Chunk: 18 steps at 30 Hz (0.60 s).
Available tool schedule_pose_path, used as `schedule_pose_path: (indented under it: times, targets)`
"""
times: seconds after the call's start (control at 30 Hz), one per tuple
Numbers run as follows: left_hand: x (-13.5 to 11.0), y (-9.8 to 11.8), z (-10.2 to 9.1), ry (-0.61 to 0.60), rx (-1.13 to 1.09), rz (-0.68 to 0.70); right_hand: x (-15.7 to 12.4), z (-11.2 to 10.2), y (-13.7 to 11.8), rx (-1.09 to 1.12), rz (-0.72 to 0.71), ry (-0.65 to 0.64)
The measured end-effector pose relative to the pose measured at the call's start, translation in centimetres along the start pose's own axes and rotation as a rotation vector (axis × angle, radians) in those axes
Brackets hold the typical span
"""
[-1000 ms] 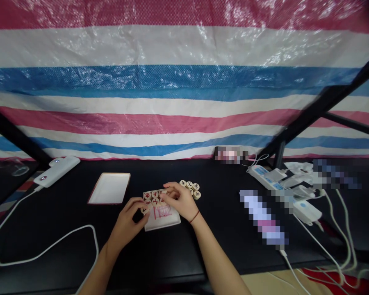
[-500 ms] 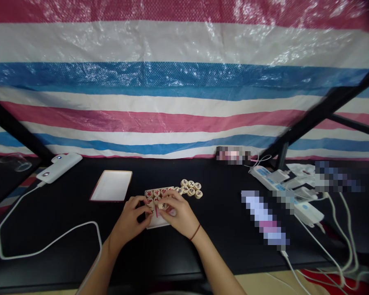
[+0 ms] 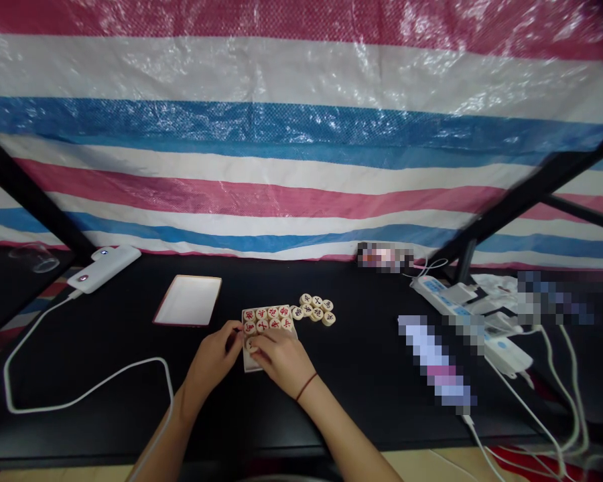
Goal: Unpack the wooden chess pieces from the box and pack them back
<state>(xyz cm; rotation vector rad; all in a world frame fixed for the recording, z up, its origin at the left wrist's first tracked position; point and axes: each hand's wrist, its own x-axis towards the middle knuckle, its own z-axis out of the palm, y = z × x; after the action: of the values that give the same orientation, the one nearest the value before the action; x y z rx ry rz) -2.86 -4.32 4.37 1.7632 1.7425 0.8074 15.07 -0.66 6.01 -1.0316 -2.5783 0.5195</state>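
While the right hand (image 3: 280,353) lies just below the middle of the frame, its fingers (image 3: 259,343) are curled close together over the near half of a small pale box (image 3: 249,365). Their tips press on a round piece (image 3: 254,347); whether they pinch it cannot be told. Left of it, the left hand (image 3: 215,353) is curled too, fingertips against the box's left edge. Two rows of red-marked chess pieces (image 3: 267,319) fill the box's far half. Just right of the box, loose pieces (image 3: 315,309) cluster on the black worktop (image 3: 362,395). Further left lie a white tray (image 3: 187,300), a power bank (image 3: 104,267) and its white cable (image 3: 83,398). At the right sits a power strip (image 3: 439,293). A striped tarp (image 3: 301,134) fills the upper frame.
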Motion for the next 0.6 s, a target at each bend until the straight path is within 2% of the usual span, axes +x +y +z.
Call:
schedule_pose_path:
  times: [0.2,0.33,0.4,0.47,0.53,0.6]
  targets:
    - [0.1,-0.2,0.1,-0.001,-0.013,0.012,0.8,0.0,-0.7,-0.078,0.049,-0.103]
    - [0.1,-0.3,0.2,-0.003,-0.014,-0.001,0.5,-1.5,0.6,0.098,0.055,-0.058]
    - [0.1,-0.3,0.2,-0.018,0.002,-0.007,0.5,-3.1,2.5,0.137,0.149,0.042]
    - [0.1,-0.3,0.3,-0.025,0.016,-0.002,0.9,-4.9,4.9,0.02,0.336,0.162]
    - [0.0,-0.3,0.4,-0.021,0.02,0.01,1.8,-6.3,7.1,-0.108,0.511,0.122]
    - [0.1,-0.4,0.5,-0.019,0.02,0.017,2.9,-7.2,8.7,-0.193,0.593,-0.025]
